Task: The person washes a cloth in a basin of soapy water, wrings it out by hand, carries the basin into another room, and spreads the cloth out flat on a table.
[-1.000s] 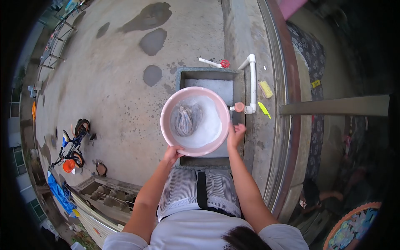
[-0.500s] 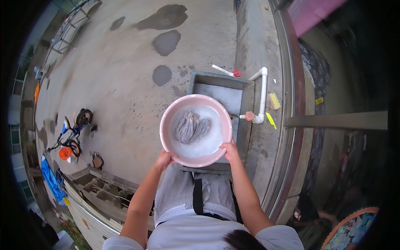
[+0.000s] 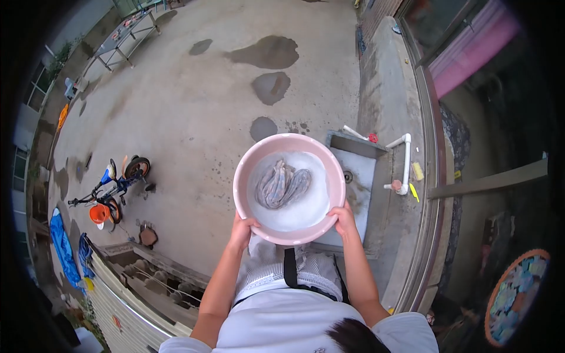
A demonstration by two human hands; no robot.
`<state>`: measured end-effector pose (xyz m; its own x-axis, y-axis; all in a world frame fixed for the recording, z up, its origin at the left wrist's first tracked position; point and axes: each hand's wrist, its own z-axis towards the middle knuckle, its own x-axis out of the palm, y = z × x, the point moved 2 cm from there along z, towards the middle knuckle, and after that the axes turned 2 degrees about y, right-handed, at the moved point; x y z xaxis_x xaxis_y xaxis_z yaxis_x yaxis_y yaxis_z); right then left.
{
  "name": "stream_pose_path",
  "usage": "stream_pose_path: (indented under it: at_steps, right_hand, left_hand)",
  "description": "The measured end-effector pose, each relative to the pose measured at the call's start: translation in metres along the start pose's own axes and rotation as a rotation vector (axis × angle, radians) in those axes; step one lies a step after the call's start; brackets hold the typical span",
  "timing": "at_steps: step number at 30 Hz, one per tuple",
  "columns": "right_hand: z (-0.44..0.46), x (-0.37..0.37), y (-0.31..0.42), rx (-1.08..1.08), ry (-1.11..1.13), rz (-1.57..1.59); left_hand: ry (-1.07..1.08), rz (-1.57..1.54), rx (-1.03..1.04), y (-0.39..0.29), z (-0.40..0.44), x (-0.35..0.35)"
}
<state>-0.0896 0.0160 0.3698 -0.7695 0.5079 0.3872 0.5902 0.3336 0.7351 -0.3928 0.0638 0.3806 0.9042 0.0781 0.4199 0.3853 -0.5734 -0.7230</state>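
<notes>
A round pink basin point(image 3: 242, 167) is held up in front of my body, its rim gripped from both sides at the near edge. My left hand point(image 3: 242, 230) clasps the near left rim, with the thumb over the edge. On the near right rim, my right hand point(image 3: 344, 220) is closed the same way. Inside the basin, white sudsy water point(image 3: 294, 217) surrounds a bunched greyish patterned cloth point(image 3: 276, 187). The undersides of both hands are hidden by the basin. Just right of the basin is a stone sink point(image 3: 376, 206) with a drain hole in its bottom.
White water pipes point(image 3: 407, 159) with red taps stand by the sink's right side. A yellow scrubbing brush point(image 3: 417, 171) and a bright yellow-green tool point(image 3: 414, 192) lie on the ledge. Across the concrete yard, a small bicycle point(image 3: 118, 182) stands near an orange bucket point(image 3: 100, 214). Wet patches point(image 3: 271, 88) mark the ground.
The basin, in both hands, has shifted left off the sink, so more of the sink and its drain shows. The camera view has turned left. The cloth stays in the suds.
</notes>
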Motion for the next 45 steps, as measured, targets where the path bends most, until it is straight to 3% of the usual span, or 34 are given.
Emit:
stream_pose_path:
  at_steps: [5, 12, 23, 34, 45]
  right_hand:
    - [-0.003, 0.1, -0.009, -0.085, 0.059, 0.107]
    - [0.014, 0.217, 0.015, -0.098, 0.088, 0.008]
    - [0.136, 0.387, 0.082, -0.084, 0.219, -0.046]
    - [0.364, 0.584, 0.206, -0.129, 0.443, -0.122]
    - [0.634, 0.781, 0.307, -0.217, 0.421, -0.096]
  left_hand:
    - [0.055, 0.045, 0.058, -0.095, 0.009, -0.048]
    - [0.013, 0.041, 0.115, -0.194, 0.027, -0.095]
    - [-0.057, 0.031, 0.194, -0.35, 0.135, -0.123]
    - [-0.159, -0.051, 0.345, -0.542, 0.347, -0.11]
    - [-0.087, -0.028, 0.379, -0.761, 0.646, -0.103]
